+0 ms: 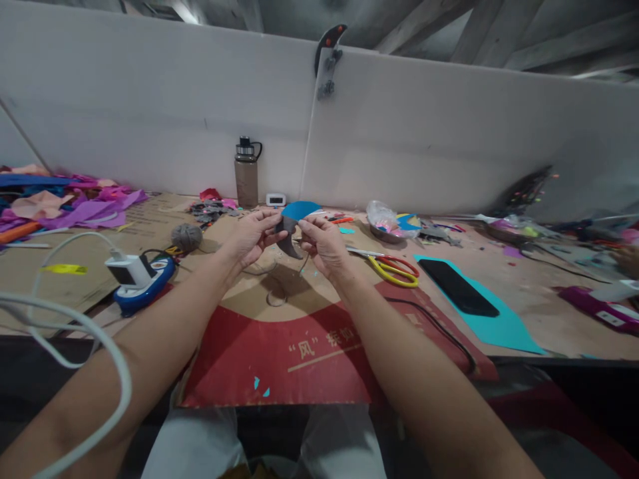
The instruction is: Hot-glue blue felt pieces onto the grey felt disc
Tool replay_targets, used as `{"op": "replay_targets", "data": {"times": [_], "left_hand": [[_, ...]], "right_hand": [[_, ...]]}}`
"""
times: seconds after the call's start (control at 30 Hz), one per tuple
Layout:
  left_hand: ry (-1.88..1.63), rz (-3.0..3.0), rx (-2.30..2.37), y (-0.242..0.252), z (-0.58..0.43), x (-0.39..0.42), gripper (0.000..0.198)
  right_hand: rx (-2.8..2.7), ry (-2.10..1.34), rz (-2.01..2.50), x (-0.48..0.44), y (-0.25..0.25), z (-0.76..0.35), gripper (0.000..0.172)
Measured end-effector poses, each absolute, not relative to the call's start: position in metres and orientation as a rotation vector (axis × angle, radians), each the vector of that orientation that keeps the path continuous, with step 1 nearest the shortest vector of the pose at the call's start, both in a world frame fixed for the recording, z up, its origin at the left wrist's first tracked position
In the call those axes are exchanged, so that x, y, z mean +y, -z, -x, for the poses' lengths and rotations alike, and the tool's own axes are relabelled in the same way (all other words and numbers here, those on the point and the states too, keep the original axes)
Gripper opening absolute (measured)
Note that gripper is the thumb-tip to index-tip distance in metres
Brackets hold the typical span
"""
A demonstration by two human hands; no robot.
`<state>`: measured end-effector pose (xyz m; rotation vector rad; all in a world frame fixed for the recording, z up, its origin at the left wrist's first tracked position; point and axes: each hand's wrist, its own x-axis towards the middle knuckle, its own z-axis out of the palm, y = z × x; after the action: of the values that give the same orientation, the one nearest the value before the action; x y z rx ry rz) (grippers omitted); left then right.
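Note:
Over the middle of the worktable, both hands hold up a small piece of felt, its upper part blue [301, 210] and its curved, pointed lower part dark grey [288, 247]. My left hand [253, 238] is closed on the left side of the piece, thumb and fingers pinching it. At the right edge, my right hand [322, 243] pinches with thumb and forefinger; whether a needle is also between them is too small to tell. A thin grey thread hangs below the fingers. Under the hands lies a red and brown cardboard sheet [279, 356].
Red and yellow-handled scissors [394, 269] lie right of my hands, beside a black phone [458, 287] on turquoise felt [504, 332]. Leftward are grey yarn [186, 236], a blue power strip [144, 286] with white cable and felt scraps [64, 199]. A bottle [246, 174] stands behind.

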<state>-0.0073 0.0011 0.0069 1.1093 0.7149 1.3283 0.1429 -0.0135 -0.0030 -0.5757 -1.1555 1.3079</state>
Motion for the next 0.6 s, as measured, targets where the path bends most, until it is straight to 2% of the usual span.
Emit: {"op": "replay_targets", "data": {"times": [0.43, 0.6], "left_hand": [[-1.340, -1.613, 0.886, -0.004, -0.008, -0.016, 0.032], [-1.337, -1.739, 0.962, -0.005, -0.008, -0.015, 0.024]], "right_hand": [[-1.298, -0.881, 0.815, -0.007, 0.009, -0.140, 0.020], [-1.443, -0.705, 0.825, -0.009, 0.008, -0.141, 0.021]]}}
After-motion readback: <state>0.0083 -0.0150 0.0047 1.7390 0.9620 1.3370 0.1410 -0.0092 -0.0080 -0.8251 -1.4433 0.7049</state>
